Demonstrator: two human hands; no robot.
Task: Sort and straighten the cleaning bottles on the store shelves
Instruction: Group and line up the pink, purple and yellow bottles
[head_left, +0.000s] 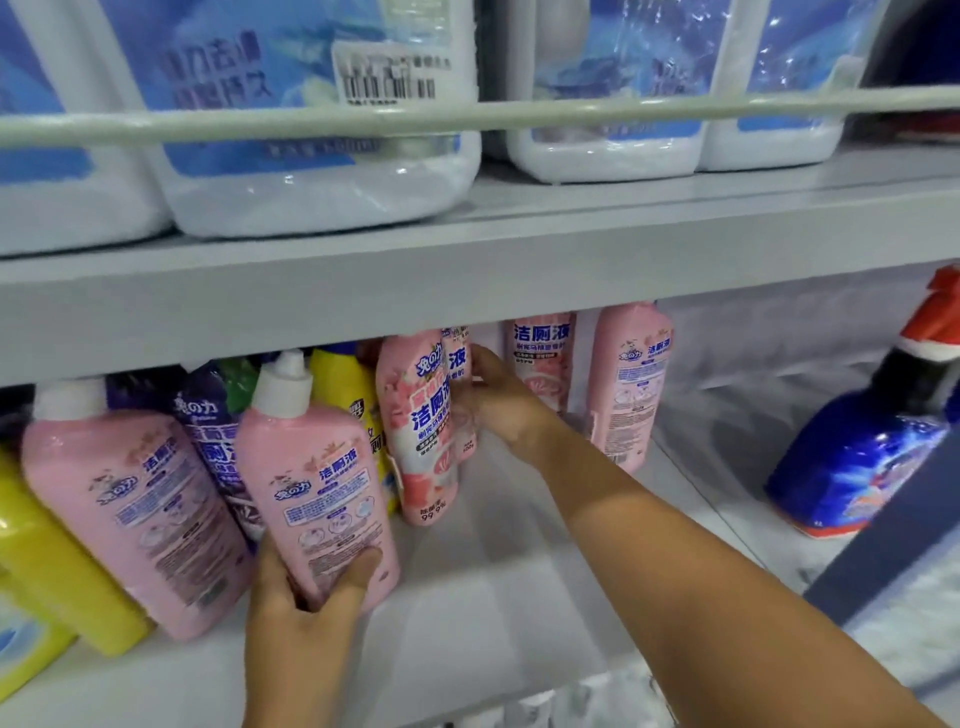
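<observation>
Pink cleaner bottles stand on the lower grey shelf (493, 587). My left hand (306, 597) grips the base of a front pink bottle (317, 478) with a white cap, thumb across its label. Beside it on the left leans another pink bottle (130, 499). Deeper in, my right hand (498, 400) holds a pink bottle (460, 384) standing behind a flowered pink bottle (421, 426). Two more pink bottles (543, 358) (631, 379) stand at the back right. Purple (213, 431) and yellow (348, 384) bottles sit behind the front ones.
Yellow bottles (57, 566) crowd the shelf's left end. A blue spray bottle (862, 457) with a red and white trigger stands at the right. Large white jugs (311, 130) fill the upper shelf behind a rail (519, 117). Bare shelf floor lies between my arms.
</observation>
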